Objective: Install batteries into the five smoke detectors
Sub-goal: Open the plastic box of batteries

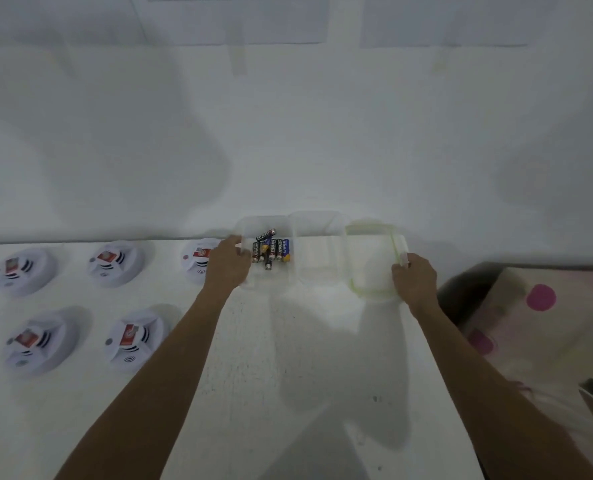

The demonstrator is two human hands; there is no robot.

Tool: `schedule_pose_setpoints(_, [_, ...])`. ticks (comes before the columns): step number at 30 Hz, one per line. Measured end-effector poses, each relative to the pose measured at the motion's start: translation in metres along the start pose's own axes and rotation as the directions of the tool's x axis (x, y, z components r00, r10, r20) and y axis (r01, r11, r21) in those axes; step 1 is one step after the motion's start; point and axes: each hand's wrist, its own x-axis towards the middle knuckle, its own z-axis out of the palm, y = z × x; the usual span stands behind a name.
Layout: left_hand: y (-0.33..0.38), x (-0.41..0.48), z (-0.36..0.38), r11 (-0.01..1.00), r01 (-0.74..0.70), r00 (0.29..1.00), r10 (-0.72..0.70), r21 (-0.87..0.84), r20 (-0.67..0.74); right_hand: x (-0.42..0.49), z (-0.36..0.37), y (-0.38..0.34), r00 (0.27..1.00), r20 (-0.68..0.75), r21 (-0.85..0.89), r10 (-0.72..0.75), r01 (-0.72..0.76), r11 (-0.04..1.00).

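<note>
Two hands flank the clear container (317, 268) of batteries (270, 251).
Left hand (227, 262) grips its 9 o'clock wall; right hand (414, 282) pinches the green-rimmed lid (371, 265) at 3 o'clock; smoke detectors (116, 263) lie farther toward 9 o'clock.

Third back-row smoke detector (195, 259): right side hidden behind left hand (227, 263). Batteries (271, 251) overlap in container (317, 271), count unclear. Right hand (414, 280) covers near right corner of lid (371, 265). Detector stickers (128, 336) blurred, unreadable. Forearms (149, 375) cut off by bottom edge.
</note>
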Motion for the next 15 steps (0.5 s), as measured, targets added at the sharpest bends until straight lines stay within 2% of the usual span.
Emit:
schedule_pose_setpoints(4, [-0.001,0.0,-0.004,1.0,-0.016,0.999,0.016,0.004,0.039,-0.001,0.004,0.0,0.999,-0.033,-0.156,-0.008,0.003,0.988])
schedule_pose_setpoints(9, [0.0,-0.012,-0.009,0.998,-0.056,0.997,0.056,0.001,0.05,-0.019,-0.001,-0.008,0.993,-0.117,-0.207,-0.027,0.003,0.978])
schedule_pose_setpoints(12, [0.001,-0.021,-0.013,0.993,-0.108,0.994,0.107,0.057,0.017,-0.039,-0.002,-0.018,0.975,-0.185,-0.16,-0.126,0.097,0.982])
schedule_pose_setpoints(15, [0.0,-0.032,-0.022,0.986,-0.157,0.988,0.156,0.062,0.008,-0.063,0.001,-0.034,0.948,-0.229,-0.025,-0.221,0.222,0.975])
